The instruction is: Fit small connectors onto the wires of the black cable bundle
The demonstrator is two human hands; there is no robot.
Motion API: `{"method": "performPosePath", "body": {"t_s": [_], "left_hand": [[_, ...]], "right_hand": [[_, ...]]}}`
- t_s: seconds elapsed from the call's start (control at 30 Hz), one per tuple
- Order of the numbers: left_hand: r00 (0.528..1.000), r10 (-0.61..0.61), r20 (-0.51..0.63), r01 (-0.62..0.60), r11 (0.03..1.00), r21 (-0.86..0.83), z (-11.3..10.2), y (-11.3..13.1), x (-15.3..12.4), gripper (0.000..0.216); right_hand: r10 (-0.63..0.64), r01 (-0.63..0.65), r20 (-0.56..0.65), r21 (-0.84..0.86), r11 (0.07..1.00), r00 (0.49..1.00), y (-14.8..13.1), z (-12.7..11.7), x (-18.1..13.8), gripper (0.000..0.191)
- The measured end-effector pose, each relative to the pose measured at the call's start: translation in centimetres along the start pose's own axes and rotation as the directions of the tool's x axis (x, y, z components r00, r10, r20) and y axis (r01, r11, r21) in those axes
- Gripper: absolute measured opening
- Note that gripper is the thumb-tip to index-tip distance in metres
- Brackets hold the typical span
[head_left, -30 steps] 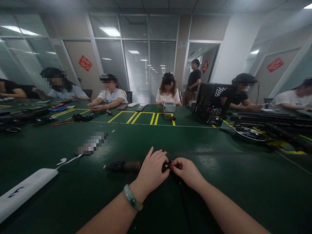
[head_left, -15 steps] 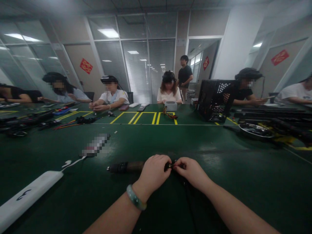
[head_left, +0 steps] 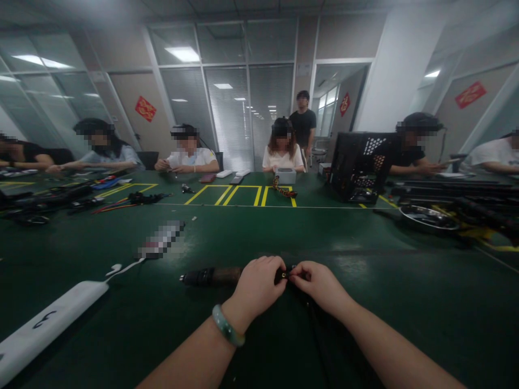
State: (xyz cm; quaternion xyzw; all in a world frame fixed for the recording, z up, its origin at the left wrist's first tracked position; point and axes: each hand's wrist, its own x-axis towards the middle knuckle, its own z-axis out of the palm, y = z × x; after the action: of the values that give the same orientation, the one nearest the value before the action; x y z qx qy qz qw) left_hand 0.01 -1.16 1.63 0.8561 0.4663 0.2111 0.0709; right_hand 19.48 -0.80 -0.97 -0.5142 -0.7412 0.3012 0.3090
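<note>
A dark cylindrical tool lies on the green table, its tip pointing left. My left hand is closed around its right end, a green bracelet on the wrist. My right hand pinches a small part where the tool's end meets a black cable that runs back toward me. The fingertips of both hands almost touch there.
A white power strip with a cord lies at my left. A black mesh crate, a metal dish, dark bars and loose tools stand farther off. Several seated people work round the table; one person stands at the doorway.
My left fingers have curled from spread to closed on the tool's end. The standing person has walked left from the doorway to behind the seated person. The view has shifted slightly.
</note>
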Motion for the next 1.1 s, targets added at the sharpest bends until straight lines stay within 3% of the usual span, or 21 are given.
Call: {"method": "performPosePath", "body": {"t_s": [1.1], "left_hand": [[0.999, 0.034, 0.01, -0.034, 0.999, -0.011, 0.44, -0.53, 0.39, 0.006]], "right_hand": [[-0.012, 0.012, -0.013, -0.013, 1.0, 1.0, -0.21, 0.03, -0.03, 0.009]]}}
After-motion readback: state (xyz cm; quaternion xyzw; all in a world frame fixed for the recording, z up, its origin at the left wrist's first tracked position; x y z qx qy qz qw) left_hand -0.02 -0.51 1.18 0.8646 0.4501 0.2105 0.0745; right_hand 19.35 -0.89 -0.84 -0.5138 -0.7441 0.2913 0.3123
